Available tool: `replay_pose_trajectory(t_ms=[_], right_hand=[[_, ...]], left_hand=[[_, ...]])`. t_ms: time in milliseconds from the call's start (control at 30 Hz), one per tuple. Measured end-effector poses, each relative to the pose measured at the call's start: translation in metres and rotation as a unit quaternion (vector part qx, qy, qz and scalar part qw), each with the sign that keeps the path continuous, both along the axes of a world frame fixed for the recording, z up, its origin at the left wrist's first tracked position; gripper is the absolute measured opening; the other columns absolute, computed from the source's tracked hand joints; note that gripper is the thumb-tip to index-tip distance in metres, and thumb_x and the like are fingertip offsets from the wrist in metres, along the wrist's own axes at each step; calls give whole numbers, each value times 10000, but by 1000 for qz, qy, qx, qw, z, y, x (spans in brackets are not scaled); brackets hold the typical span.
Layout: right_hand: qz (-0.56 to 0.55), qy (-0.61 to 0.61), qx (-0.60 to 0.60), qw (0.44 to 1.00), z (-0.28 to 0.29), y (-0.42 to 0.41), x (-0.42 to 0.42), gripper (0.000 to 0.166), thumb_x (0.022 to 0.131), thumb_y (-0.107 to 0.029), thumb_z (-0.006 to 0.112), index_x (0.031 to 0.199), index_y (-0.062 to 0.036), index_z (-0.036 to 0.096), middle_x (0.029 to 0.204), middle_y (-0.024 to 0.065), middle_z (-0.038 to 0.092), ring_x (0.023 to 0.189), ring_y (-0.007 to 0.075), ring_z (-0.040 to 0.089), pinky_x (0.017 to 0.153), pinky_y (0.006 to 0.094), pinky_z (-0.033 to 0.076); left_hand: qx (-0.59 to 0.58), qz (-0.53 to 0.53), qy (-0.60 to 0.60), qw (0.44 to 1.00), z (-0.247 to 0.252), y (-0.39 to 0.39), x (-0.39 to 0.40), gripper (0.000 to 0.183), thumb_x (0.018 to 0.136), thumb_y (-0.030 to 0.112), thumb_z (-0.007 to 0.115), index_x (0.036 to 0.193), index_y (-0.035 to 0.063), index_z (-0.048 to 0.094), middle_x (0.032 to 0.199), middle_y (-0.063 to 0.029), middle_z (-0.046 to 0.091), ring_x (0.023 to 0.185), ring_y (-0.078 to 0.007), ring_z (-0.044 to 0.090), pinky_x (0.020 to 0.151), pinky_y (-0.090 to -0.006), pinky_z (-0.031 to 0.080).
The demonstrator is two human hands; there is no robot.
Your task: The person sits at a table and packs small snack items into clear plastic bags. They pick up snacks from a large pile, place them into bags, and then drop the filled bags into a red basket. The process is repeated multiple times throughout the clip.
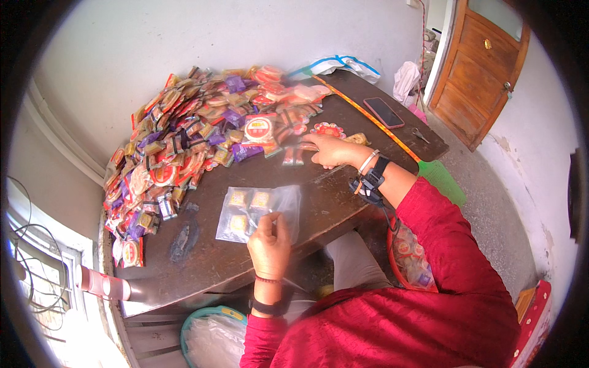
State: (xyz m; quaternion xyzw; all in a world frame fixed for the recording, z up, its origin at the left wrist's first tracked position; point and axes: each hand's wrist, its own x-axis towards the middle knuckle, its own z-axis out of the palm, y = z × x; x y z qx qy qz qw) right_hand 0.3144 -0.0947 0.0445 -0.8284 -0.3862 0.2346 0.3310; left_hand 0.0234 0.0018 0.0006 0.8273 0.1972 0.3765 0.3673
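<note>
My left hand (271,241) pinches the near edge of a clear plastic bag (287,202) lying flat on the dark wooden table. Several small square yellow-wrapped snacks (260,199) are visible through the bag. To the right, my right hand (335,149) is over the table with fingers stretched leftward and nothing clearly held. Just beyond its fingertips lies a small striped packet (293,156); whether they touch is unclear. A large heap of wrapped snacks (193,124) spreads along the wall side, including a round rice-cracker packet (258,130) and purple packets (247,152).
A green fly swatter (391,131) lies across the table's right side, near a smartphone (384,112) and small scissors (420,135). A pink cup (106,284) sits by the left edge. Below are a teal basket of plastic bags (214,338) and a red tub of filled bags (409,257).
</note>
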Motion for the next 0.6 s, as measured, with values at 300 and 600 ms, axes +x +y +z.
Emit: replay_pose_trajectory(t_ms=[300, 600], right_hand=[[20, -193, -71, 978, 3, -3, -21, 516, 831, -70, 761, 1321, 6, 617, 1339, 225, 617, 1244, 365, 612, 1034, 414, 507], [56, -210, 17, 976, -13, -17, -12, 294, 850, -206, 751, 1056, -1, 705, 969, 205, 741, 951, 404, 708, 827, 455, 553]], left_hand=[[15, 10, 12, 1000, -2, 3, -2, 73, 958, 157, 720, 992, 96, 698, 678, -165, 681, 621, -342, 700, 577, -424, 535], [19, 1, 7, 1000, -5, 2, 0, 94, 978, 125, 726, 995, 33, 711, 657, -79, 652, 575, -128, 597, 561, -304, 482]])
